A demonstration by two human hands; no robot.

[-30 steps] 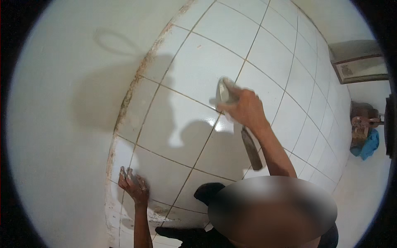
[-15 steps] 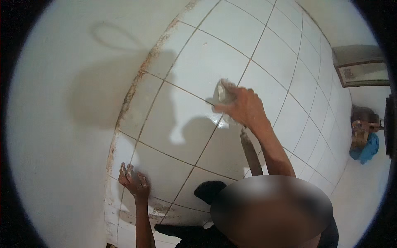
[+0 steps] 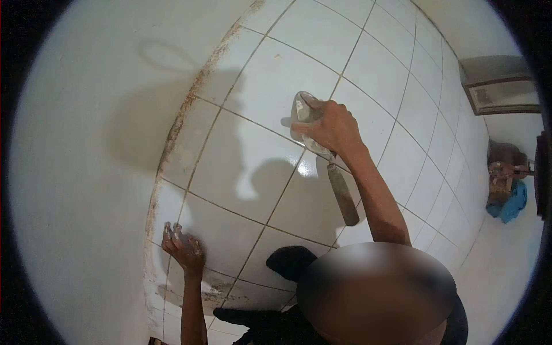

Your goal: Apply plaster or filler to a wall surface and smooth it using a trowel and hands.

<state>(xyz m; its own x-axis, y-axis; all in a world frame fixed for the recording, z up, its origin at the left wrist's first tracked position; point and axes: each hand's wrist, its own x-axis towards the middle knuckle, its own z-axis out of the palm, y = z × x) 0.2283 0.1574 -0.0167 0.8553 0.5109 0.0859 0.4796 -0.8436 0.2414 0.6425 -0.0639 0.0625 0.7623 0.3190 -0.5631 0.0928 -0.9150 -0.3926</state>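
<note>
My right hand is closed on the pale, smeared blade of a trowel. The thumb and fingers cover much of the blade, and the worn handle sticks out back past my wrist, beside the forearm. The blade is over white floor tiles with brownish joints; whether it presses on them I cannot tell. At the lower left, my left hand has its fingers apart and bent a little, with whitish paste on the tips. Nothing shows in it, and it is over the tiles near the wall.
A pale wall runs along the left, with a rough brown strip at its foot. One dark-covered foot is on the tiles. Far right are a framed panel and a blue bag beside brown items.
My right hand and the trowel have moved slightly up and left over the tiles, and more of the handle shows. The left hand has hardly moved.
</note>
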